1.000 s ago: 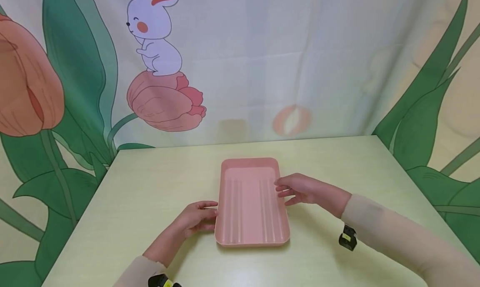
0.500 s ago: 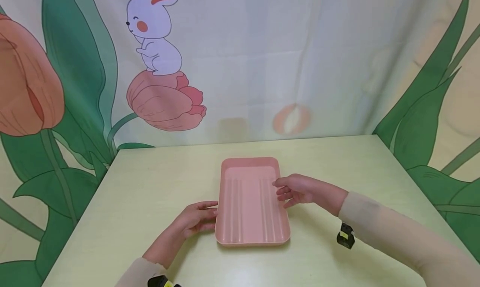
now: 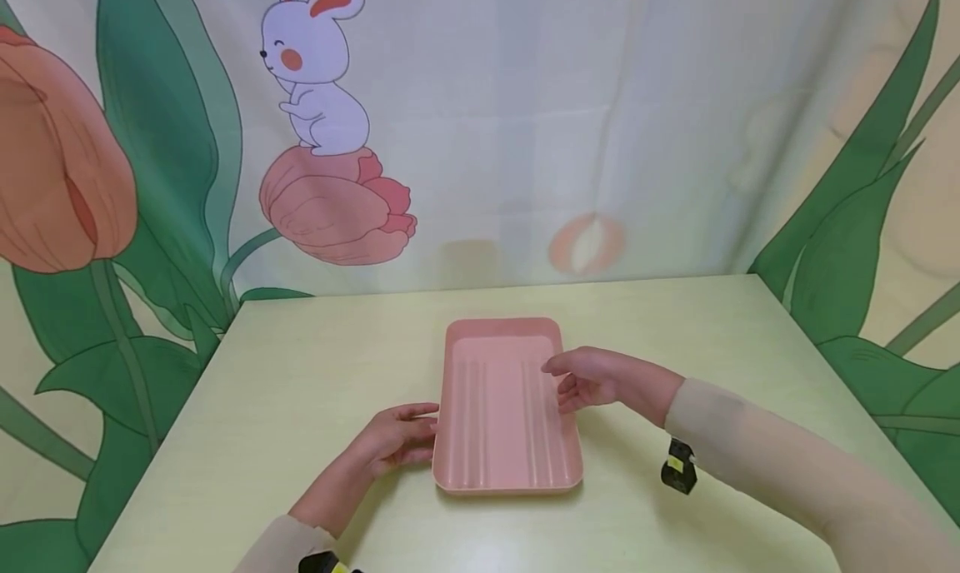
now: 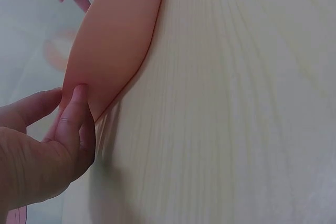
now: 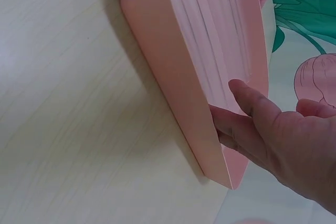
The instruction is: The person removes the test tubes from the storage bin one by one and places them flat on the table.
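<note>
A pink rectangular tray with ridges along its floor lies lengthwise on the pale wooden table, nothing inside it. My left hand is at its left side, fingertips touching the outer wall; the left wrist view has this hand with fingers against the wall near a corner. On the other side, my right hand reaches across the right rim, its index finger stretched above the inside. From the right wrist, the hand has loosely bent fingers at the rim and its thumb raised over the tray.
The light wood tabletop extends around the tray on all sides. Behind it hangs a fabric backdrop printed with tulips and a rabbit. Small black devices are worn at both wrists, below beige sleeves.
My right hand has slid slightly left, farther over the tray's rim, its lower fingers drawn in more. The left hand and the tray stay in place; the head view tilts slightly.
</note>
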A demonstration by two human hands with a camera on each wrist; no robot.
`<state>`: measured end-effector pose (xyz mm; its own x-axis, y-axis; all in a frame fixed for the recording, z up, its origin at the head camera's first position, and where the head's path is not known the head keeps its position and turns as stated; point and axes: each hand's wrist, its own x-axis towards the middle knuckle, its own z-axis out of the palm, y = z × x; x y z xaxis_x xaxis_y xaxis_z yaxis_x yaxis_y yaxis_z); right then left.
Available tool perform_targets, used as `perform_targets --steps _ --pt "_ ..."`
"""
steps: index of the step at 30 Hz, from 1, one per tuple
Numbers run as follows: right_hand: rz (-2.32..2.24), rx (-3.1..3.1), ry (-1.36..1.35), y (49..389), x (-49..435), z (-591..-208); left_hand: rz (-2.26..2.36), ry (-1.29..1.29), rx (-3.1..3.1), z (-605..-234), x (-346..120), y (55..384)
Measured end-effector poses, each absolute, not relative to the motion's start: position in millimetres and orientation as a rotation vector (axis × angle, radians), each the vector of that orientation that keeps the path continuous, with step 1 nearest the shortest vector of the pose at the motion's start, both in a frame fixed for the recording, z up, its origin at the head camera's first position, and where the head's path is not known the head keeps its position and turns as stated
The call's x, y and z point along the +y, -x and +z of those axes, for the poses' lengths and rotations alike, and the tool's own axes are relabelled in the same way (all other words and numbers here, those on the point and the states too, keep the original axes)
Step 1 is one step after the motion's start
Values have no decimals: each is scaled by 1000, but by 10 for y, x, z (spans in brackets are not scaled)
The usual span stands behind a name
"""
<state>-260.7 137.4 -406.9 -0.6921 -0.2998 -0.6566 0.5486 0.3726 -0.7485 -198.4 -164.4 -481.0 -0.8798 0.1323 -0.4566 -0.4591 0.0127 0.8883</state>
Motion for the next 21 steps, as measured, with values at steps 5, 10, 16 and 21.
perform_targets --steps 5,10,16,21 --pt "-1397 1864 -231 2635 1354 -4075 1925 316 1871 -4808 -1647 1976" --pt "-1388 1853 -233 2644 1331 -4089 1933 282 1864 -4804 -1656 1972" --pt "-1395 1837 -233 2658 1300 -4145 1925 280 1875 -4808 -1656 1973" --pt "-1424 1814 -265 2665 1258 -4205 1926 272 1871 -4814 -1658 1976"
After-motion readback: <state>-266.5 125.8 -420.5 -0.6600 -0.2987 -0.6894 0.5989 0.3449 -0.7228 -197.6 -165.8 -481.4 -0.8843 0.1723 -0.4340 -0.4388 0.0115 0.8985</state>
